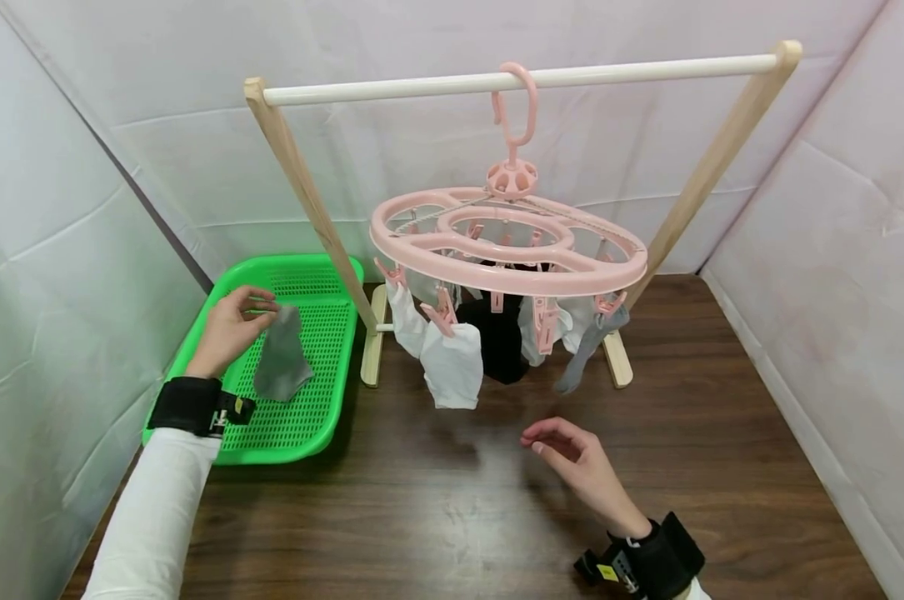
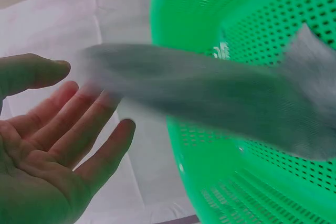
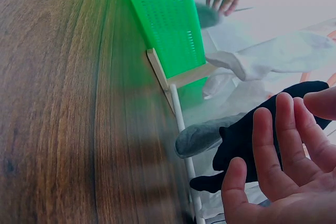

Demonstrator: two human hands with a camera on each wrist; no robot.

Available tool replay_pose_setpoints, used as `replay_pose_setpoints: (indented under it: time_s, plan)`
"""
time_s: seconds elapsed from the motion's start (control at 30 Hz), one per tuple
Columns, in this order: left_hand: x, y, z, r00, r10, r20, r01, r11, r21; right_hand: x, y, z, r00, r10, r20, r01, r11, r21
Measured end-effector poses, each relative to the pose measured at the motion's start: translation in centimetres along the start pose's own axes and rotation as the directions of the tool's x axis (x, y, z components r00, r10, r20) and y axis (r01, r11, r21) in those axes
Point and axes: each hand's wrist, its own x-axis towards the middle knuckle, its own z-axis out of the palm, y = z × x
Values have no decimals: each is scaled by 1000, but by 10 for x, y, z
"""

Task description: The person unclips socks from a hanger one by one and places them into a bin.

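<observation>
A grey sock (image 1: 282, 358) hangs over the green basket (image 1: 330, 408), its upper end at the fingertips of my left hand (image 1: 232, 329). In the left wrist view the sock (image 2: 210, 95) is blurred; the thumb stands apart from it and the fingers are extended. My right hand (image 1: 575, 458) is bent loosely above the wooden surface, in front of the pink clip hanger (image 1: 511, 283), with nothing in it. From the hanger's clips hang a white sock (image 1: 453, 367), a black sock (image 1: 496, 333), a grey-blue sock (image 1: 592, 350) and several others.
The hanger hooks over the white bar (image 1: 422, 86) of a rack with wooden legs (image 1: 309, 192). The rack's left foot (image 1: 373, 350) stands beside the basket. White fabric walls (image 1: 834, 250) enclose the dark wooden surface (image 1: 422, 525) at the back and sides.
</observation>
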Motion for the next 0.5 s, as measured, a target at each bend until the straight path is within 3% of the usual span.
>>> replay_pose_setpoints:
  time_s: [0.07, 0.13, 0.27, 0.4, 0.47, 0.5]
  plan:
    - [9, -24, 1, 1000, 0, 15, 0, 1000, -12, 1, 0, 0, 1000, 5, 2, -5, 1000, -13]
    - [14, -35, 3, 1000, 5, 29, -4, 1000, -25, 1, 1, 0, 1000, 8, 2, -8, 1000, -24]
    - [11, -24, 10, 997, 11, 81, -5, 998, -67, 2, 0, 0, 1000, 15, 4, -15, 999, -37]
    - [9, -20, 18, 995, 34, 93, -33, 999, -15, 1, 0, 0, 1000, 27, 5, -27, 999, -37]
    - [4, -10, 22, 996, 46, 82, -48, 999, 16, 1, -1, 0, 999, 32, 4, -32, 999, -34]
    - [0, 3, 23, 994, 52, 95, -54, 998, 17, 1, -1, 1, 1000, 30, 2, -30, 999, -36]
